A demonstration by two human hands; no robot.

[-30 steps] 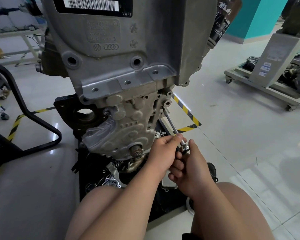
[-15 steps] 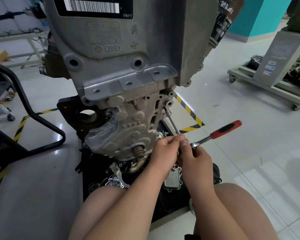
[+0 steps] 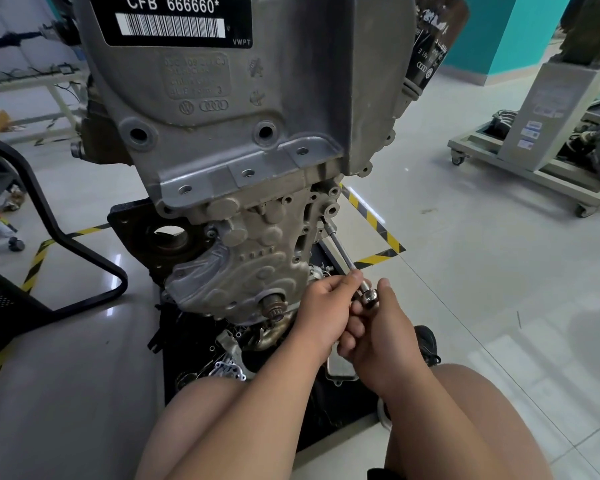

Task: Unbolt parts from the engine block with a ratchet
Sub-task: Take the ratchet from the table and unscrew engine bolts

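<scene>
The grey engine block (image 3: 243, 174) stands upright in front of me on a black base. A ratchet with a long steel extension (image 3: 342, 249) reaches up to a bolt at the block's lower right edge. The ratchet head (image 3: 369, 298) shows between my hands. My left hand (image 3: 326, 311) pinches the lower end of the extension. My right hand (image 3: 383, 336) grips the ratchet handle, which is hidden under the palm and points toward me.
Loose removed parts (image 3: 229, 367) lie on the black base (image 3: 174, 341) under the engine. A black chair frame (image 3: 66, 237) stands left. A wheeled stand (image 3: 541, 157) is at the right. Yellow-black floor tape (image 3: 374, 220) runs behind the engine. My knees are at the bottom.
The red ratchet handle, pointing out to the right half a second ago, has swung back down toward me and is now hidden in my right hand. My left hand stays on the extension.
</scene>
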